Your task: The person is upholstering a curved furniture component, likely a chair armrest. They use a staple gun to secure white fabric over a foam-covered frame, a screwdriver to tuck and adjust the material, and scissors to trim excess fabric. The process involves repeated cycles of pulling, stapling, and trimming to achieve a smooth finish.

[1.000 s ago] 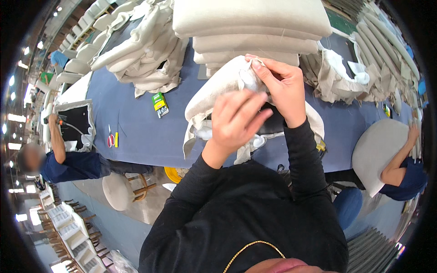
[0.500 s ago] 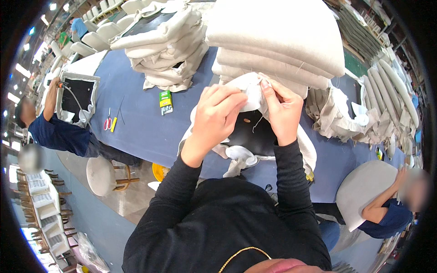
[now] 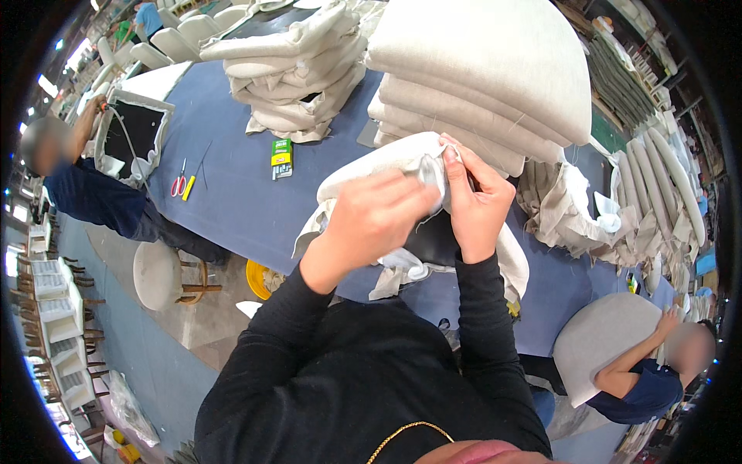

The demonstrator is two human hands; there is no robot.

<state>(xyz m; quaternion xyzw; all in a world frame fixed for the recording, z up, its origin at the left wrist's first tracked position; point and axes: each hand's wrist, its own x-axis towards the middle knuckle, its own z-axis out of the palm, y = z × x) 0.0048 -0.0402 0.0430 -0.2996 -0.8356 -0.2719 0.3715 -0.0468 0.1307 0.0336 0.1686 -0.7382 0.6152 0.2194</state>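
In front of me on the table lies a padded seat cushion (image 3: 514, 267) in beige fabric, its black underside (image 3: 433, 241) facing up. My right hand (image 3: 481, 193) pinches the gathered edge of the fabric cover (image 3: 379, 161) between thumb and fingers at the cushion's far side. Beside it, my left hand (image 3: 379, 220) is curled close to the white lining (image 3: 430, 172); motion smears its fingers, so whether they grip anything is unclear. A loose flap of fabric and lining (image 3: 403, 267) hangs over the cushion's near edge.
Stacked beige cushions (image 3: 471, 97) rise just beyond my hands, with another pile (image 3: 297, 77) farther left. On the blue table (image 3: 232, 197) lie red-handled scissors (image 3: 179, 184), a yellow-handled tool (image 3: 188, 189) and a green box (image 3: 281, 158). Co-workers handle panels at left and right.
My left hand has shifted a little downward and blurs with motion. My right hand keeps its pinch on the fabric. The cushion's far edge now shows more beige cover.
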